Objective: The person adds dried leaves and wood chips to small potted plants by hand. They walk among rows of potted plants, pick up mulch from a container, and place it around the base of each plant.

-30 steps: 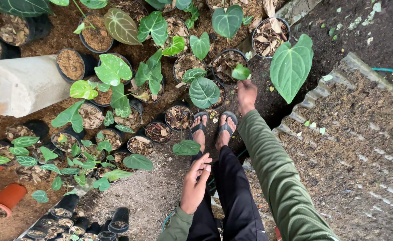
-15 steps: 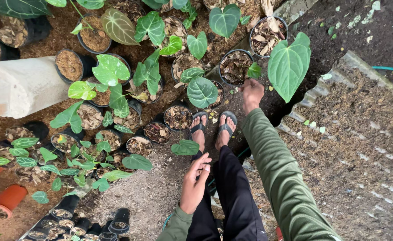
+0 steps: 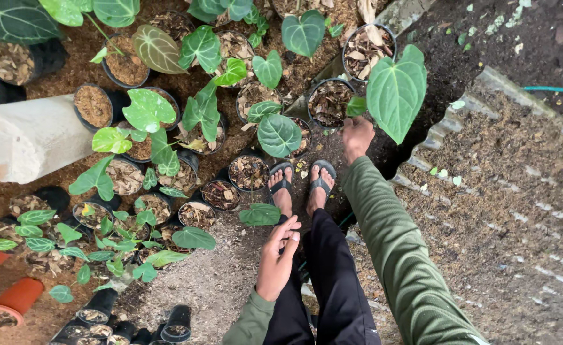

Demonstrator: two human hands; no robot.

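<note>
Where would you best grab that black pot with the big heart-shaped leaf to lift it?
Grip the black pot by its round rim, coming from above on the near side, where the right hand already is. The big leaf leans off to the right, so that side is bare; the thin stem would likely bend.

Large heart-shaped leaf [image 3: 396, 89], pale green with lighter veins; left of it, black pots [image 3: 329, 102] of brown bark chips; below it, an olive-green sleeve [image 3: 396, 249], black trousers [image 3: 336, 281] and grey-strapped sandals [image 3: 300, 182]; far lower left, terracotta-orange pots [image 3: 9, 303].
</note>
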